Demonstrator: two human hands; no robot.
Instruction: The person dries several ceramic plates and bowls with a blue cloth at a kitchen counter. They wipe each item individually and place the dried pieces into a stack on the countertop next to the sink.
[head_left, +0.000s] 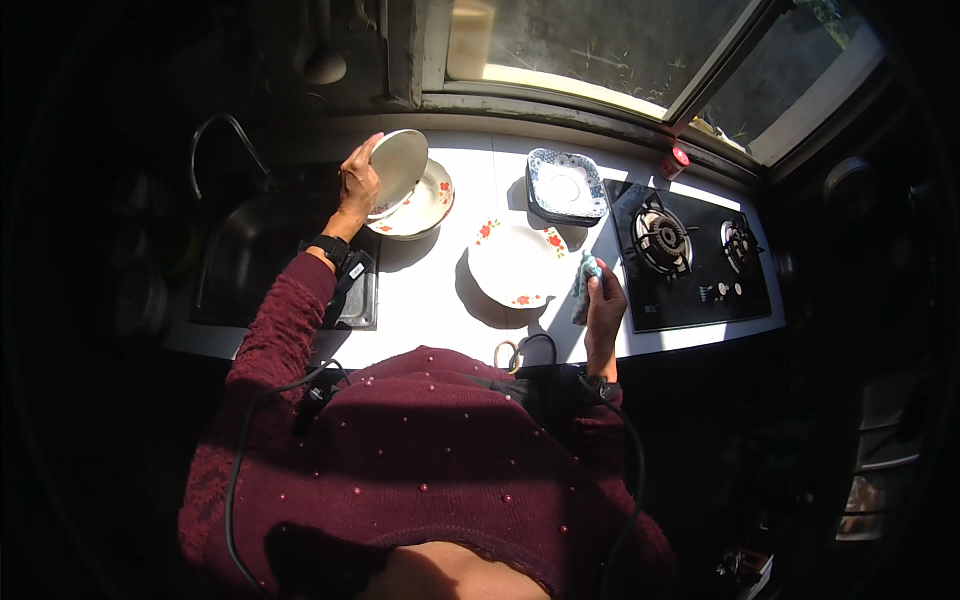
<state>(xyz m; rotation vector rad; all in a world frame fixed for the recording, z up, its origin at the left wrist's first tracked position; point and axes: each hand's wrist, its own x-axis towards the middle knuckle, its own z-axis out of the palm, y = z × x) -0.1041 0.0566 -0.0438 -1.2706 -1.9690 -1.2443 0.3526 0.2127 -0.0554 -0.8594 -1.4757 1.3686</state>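
Note:
My left hand (360, 182) grips a pale bowl or deep plate (400, 169) by its left rim, tilted up on its side. Just behind and below it sits a white plate with red flowers (433, 201), partly covered by the held dish; it looks stacked on another. In my right hand (606, 304) is a bunched blue-and-white cloth (583, 289), pinched between thumb and fingers. Left of the cloth, another white plate with red flowers (517, 262) lies on the counter in bright sun. Beyond it stands a stack of square blue-patterned dishes (566, 184).
A metal sink (255, 255) with a curved faucet (225, 124) lies at the left. On the right is a black gas hob (697, 259), with a red-lidded container (675, 162) behind it. A window (585, 90) borders the white counter (409, 300). Black cables run along both my arms.

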